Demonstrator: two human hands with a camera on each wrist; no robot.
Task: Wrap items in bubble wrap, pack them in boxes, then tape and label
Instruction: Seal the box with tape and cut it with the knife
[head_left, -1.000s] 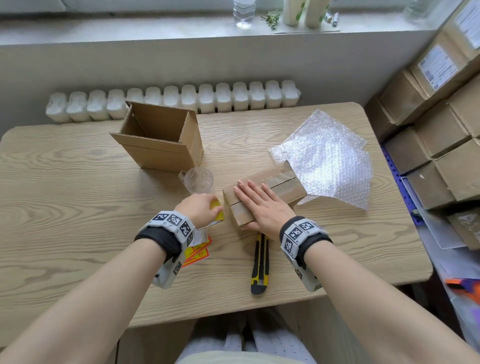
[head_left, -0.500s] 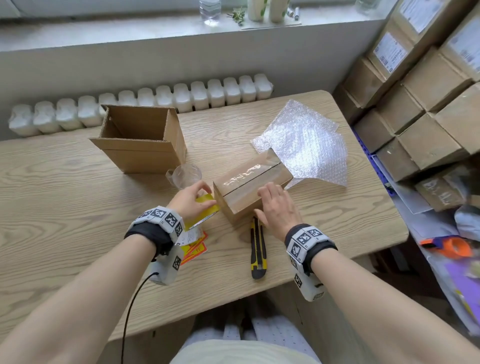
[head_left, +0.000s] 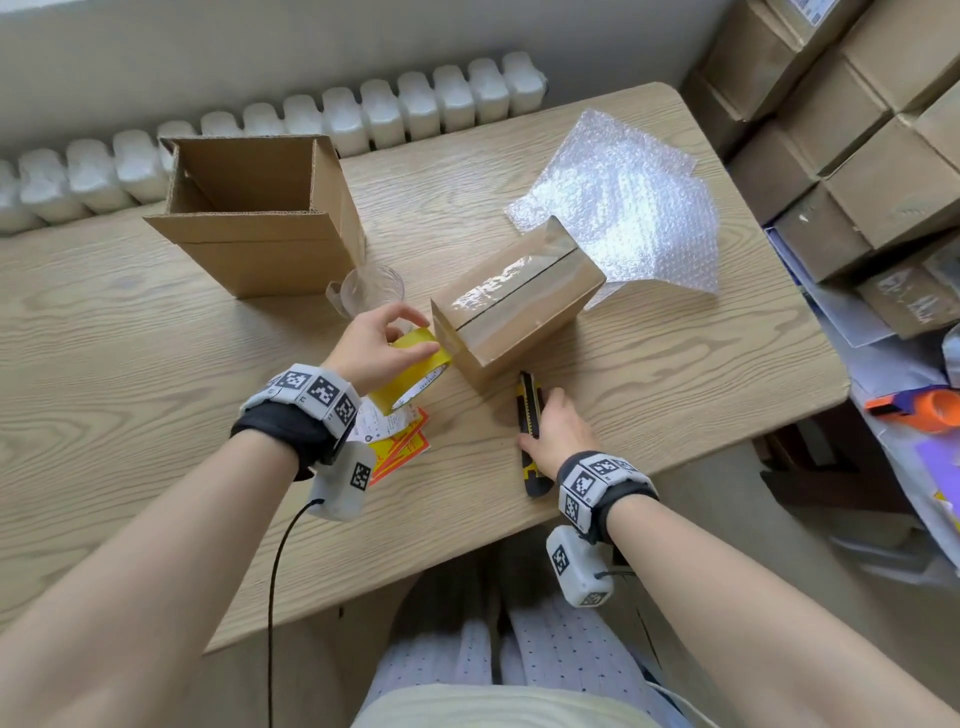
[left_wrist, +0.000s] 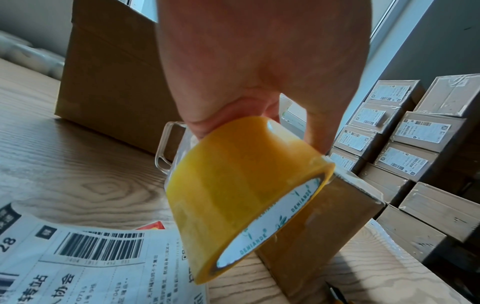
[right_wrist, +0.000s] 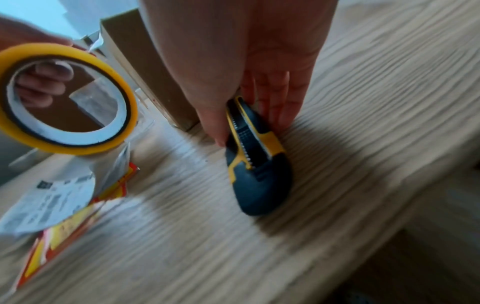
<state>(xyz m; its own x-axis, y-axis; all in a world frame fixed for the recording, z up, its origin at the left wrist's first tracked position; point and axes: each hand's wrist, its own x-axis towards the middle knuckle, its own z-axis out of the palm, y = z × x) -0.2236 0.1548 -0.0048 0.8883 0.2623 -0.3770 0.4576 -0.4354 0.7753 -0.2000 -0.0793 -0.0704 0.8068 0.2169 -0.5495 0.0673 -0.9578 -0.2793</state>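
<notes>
A small closed cardboard box (head_left: 519, 306) lies mid-table with clear tape along its top seam. My left hand (head_left: 405, 332) grips a yellow tape roll (left_wrist: 233, 185) by its rim and core, held tilted against the box's near-left end, where the tape still joins the box edge. My right hand (head_left: 545, 415) is down on the table in front of the box. Its thumb and fingers pinch the sides of a black-and-yellow utility knife (right_wrist: 257, 164), which lies flat on the wood. The blade end is hidden under the hand.
An open empty carton (head_left: 260, 218) stands at the back left with a glass mug (head_left: 369, 288) beside it. Bubble wrap sheets (head_left: 623, 197) lie at the back right. Shipping labels (head_left: 395, 436) sit under my left wrist. Stacked sealed boxes (head_left: 857, 130) line the right side.
My right hand left the top of the box and dropped onto the knife. My left hand drew the tape roll down past the box's end.
</notes>
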